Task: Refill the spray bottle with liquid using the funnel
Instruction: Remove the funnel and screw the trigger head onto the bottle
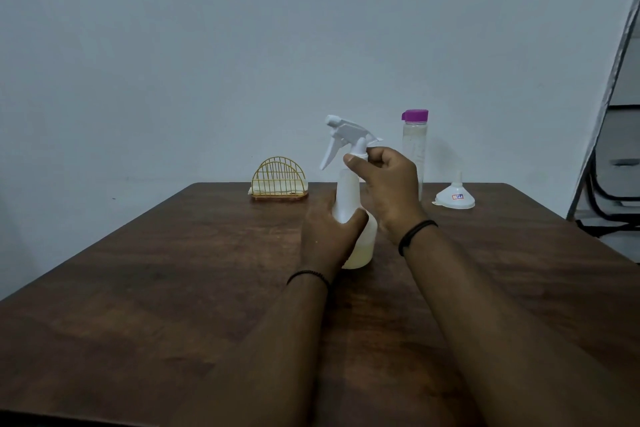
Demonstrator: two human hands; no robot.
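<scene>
A white translucent spray bottle [347, 198] stands upright on the brown wooden table [173, 270], with a little pale yellow liquid at its bottom. My left hand [327, 239] grips the bottle's body. My right hand [386, 180] pinches the collar of the white trigger head [343, 135], which sits on the bottle's neck. Behind my right hand stands a clear bottle [415, 149] with a purple cap. A white funnel [454, 196] lies upside down, spout up, to its right.
A golden wire napkin holder [278, 182] with white napkins stands at the table's far edge, left of the spray bottle. A grey wall rises behind. Beyond the table's right edge are a slanted board and dark chair legs [609, 198].
</scene>
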